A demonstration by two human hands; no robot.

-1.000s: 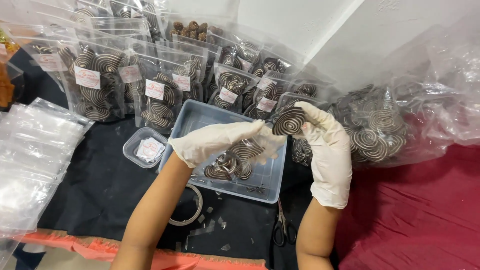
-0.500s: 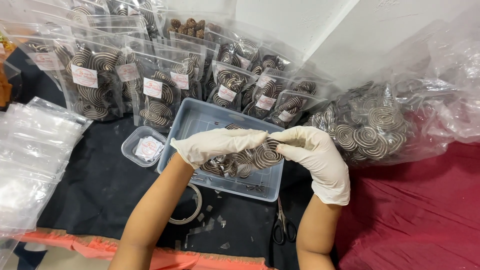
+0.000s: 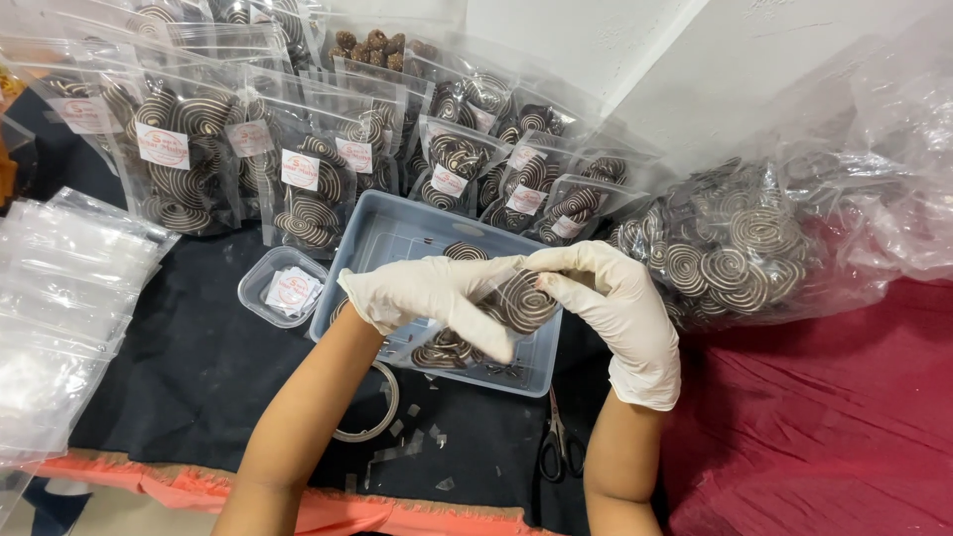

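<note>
Both gloved hands, left hand [image 3: 422, 293] and right hand [image 3: 615, 298], pinch a clear bag [image 3: 496, 308] of spiral cookies over the blue tray [image 3: 397, 233]. Squeeze too hard and they'd probably crumble.

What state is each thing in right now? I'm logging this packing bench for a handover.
Left hand: gloved, gripping the clear pouch.
Right hand: gloved, pinching the pouch's other side.
Clear pouch: held over the tray, spiral cookies inside; mouth hidden by fingers.
Blue-grey tray: open, a few cookies in it.
Standing pouches: upright, filled, labelled.
Big plastic bag: lying down, full of cookies.
Scissors: closed, lying flat.
Tape roll: lying flat.
</note>
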